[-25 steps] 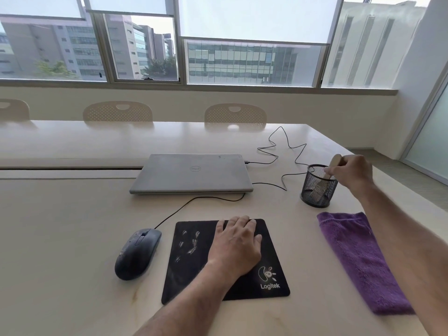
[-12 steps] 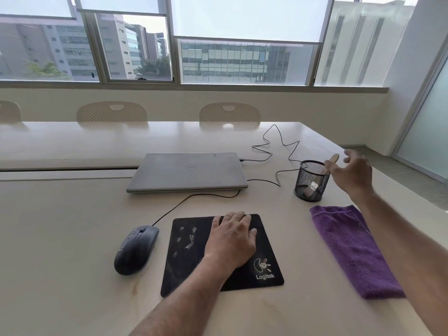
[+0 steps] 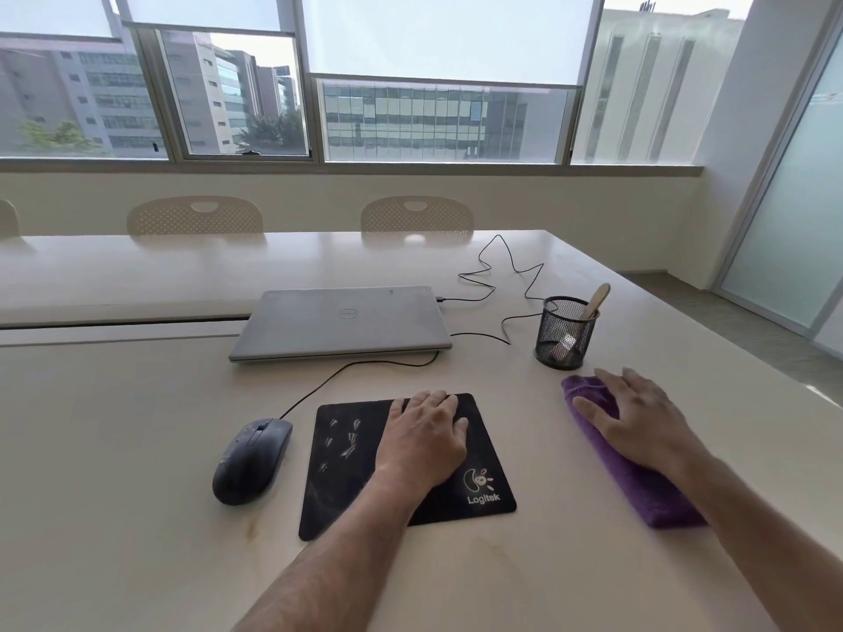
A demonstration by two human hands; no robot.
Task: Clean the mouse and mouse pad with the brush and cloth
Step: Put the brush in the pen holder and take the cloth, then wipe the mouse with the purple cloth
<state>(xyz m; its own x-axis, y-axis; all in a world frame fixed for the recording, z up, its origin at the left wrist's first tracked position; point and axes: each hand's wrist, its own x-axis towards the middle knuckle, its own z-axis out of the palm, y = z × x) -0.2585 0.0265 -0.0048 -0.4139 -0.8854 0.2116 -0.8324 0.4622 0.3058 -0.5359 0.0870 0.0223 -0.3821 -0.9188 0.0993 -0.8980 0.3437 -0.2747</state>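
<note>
A black mouse pad [image 3: 346, 467] with pale smudges lies in front of me. My left hand [image 3: 426, 437] rests flat on its right half, fingers together, holding nothing. Left of the pad sits a dark, dusty wired mouse [image 3: 251, 458]. A folded purple cloth [image 3: 634, 476] lies at the right. My right hand [image 3: 638, 419] lies on the cloth's far end with fingers spread. The wooden-handled brush [image 3: 593, 303] stands in a black mesh cup [image 3: 565, 333] just beyond the cloth.
A shut grey laptop [image 3: 342, 321] lies behind the pad, with a thin black cable [image 3: 502, 266] trailing to its right. The pale table [image 3: 114, 426] ends at the right near the cup. Chairs [image 3: 194, 216] stand along the far side.
My right hand let go of the brush, leaving it in the mesh cup, then came down and back onto the purple cloth. The left hand stayed on the mouse pad.
</note>
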